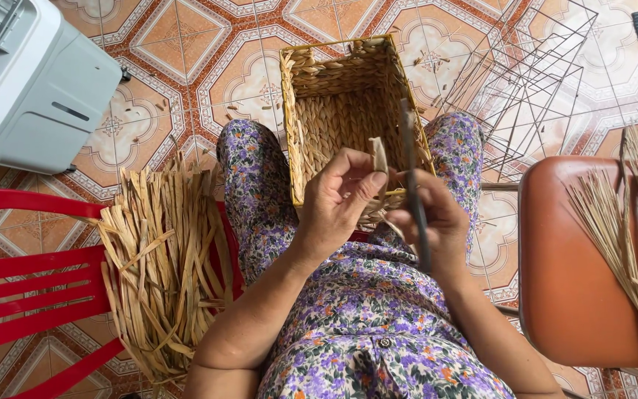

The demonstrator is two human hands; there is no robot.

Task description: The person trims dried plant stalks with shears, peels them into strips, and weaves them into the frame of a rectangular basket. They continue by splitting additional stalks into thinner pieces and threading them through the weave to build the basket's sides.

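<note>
— Where's the rectangular woven straw basket [341, 111]?

— On her knees. The left hand [337, 199] pinches a flat straw strip [379, 157] at its near rim; the right hand [433, 222] is closed round a dark thin tool [412, 185].

— Room around her?

— Tight: pale straw bundle [160, 273] on the red plastic bench [31, 288], orange stool [577, 266], wire frame [533, 81] opposite.

A home used as a small weaving workplace is indicated. The floor [186, 44] is laid with patterned orange and white tiles. A red plastic chair [31, 288] is piled with dried straw strips [160, 273] at near left; a grey fan appliance [31, 89] is set far left. Bare wire frames [533, 81] are stacked far right.
</note>
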